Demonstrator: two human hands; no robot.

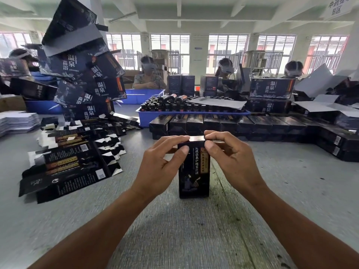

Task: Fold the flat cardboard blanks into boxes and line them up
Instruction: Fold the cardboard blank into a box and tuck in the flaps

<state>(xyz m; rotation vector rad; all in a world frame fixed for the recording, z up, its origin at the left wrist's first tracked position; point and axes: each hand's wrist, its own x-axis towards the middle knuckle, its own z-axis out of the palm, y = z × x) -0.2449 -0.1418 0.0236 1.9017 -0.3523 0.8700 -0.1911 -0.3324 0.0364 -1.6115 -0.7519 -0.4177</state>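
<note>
I've got a dark box (194, 169) standing upright on the grey table (194, 230), right in the middle and close to my edge. My left hand (161, 162) pinches its top left corner, thumb on the printed front, fingers curled over the pale top flap (196, 138). My right hand (231, 154) pinches the top right corner the same way, fingertips pressing on that flap. Over toward the left edge lies a spread heap of flat blanks (71, 164), printed side up. Behind the box, across the middle of the table, folded boxes sit in a row (233, 125), side by side. Beyond that row, a blue tray (192, 113) packed with bottles.
</note>
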